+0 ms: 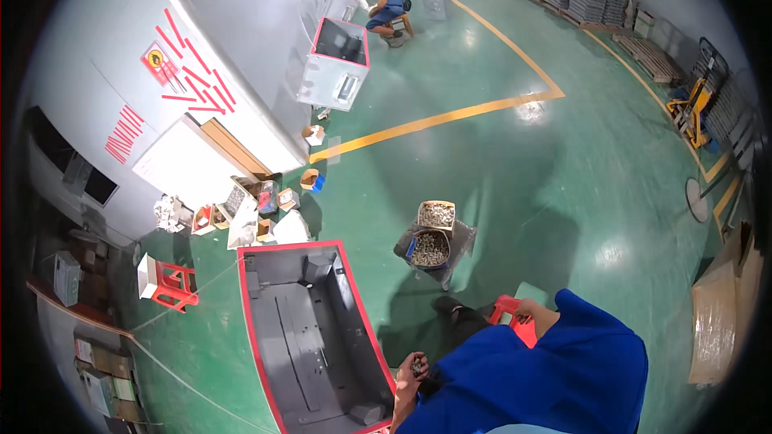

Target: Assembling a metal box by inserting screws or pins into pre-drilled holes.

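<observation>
Left hand (411, 375): fingers curled round small metal parts (417, 366), just beside the right edge of a grey, red-rimmed metal cabinet (342, 329), near its near-right corner; right hand (527, 310): at the red plastic stool (507, 305), closure of that grip cannot be told. Further parts: in carton (437, 216) at far edge of low stand (461, 251), and black tub (429, 249) nearer its left corner. Step, as judged: parts taken in hand; next move calls for a secure grip clear of the rim

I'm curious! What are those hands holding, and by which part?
Left hand: small bits, cupped together. Right hand: at the red stool's top; grip unclear.
</observation>
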